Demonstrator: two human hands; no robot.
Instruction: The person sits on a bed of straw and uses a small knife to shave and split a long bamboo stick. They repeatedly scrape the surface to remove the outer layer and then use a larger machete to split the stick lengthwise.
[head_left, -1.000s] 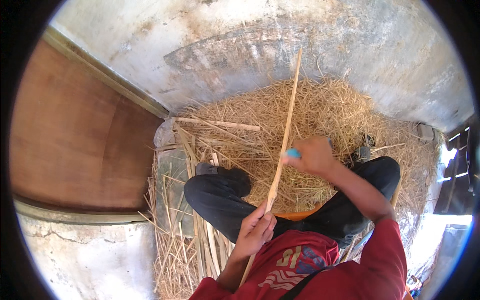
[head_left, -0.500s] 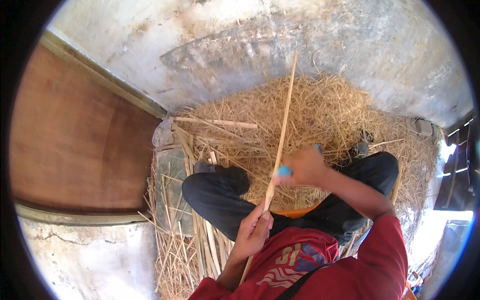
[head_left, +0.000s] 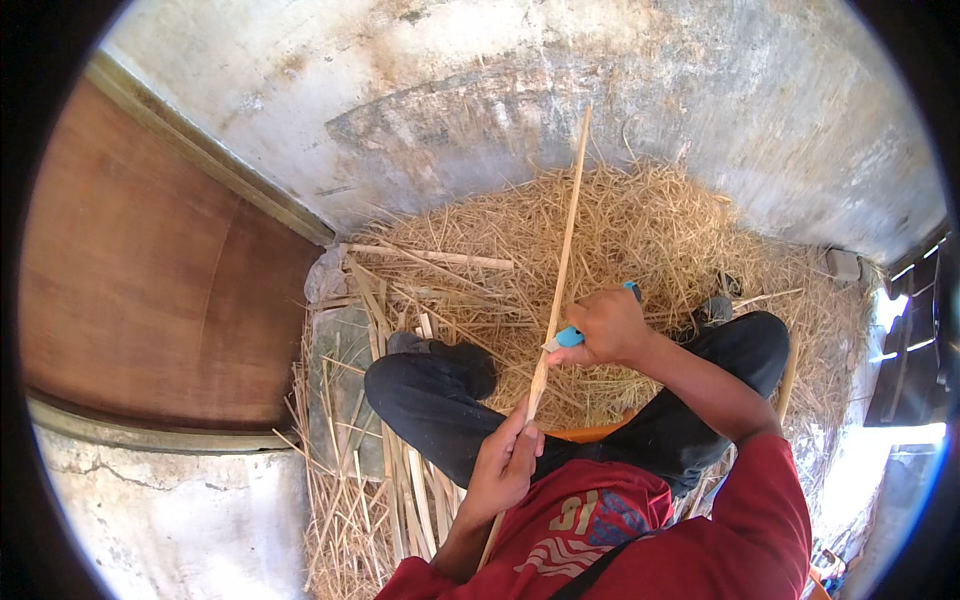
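A long, thin bamboo strip [head_left: 568, 235] slants up from my lap toward the wall. My left hand [head_left: 503, 467] is closed round its lower part, thumb on top. In my right hand [head_left: 610, 325] is a blue utility knife [head_left: 570, 338], gripped in the fist. Its short blade rests against the strip a little above my left hand. The blue tail of the knife shows past the far side of the fist.
A heap of fine shavings [head_left: 650, 230] lies before my crossed legs [head_left: 430, 395], against a stained wall [head_left: 700, 90]. Several cut strips [head_left: 425, 500] are piled beside my left leg. A brown wooden panel [head_left: 150, 270] stands at left, a grey block [head_left: 843, 265] at far right.
The right hand and knife, blurred half a second ago, now show sharply at nearly the same spot on the strip. My left hand keeps its hold. The view has shifted slightly.
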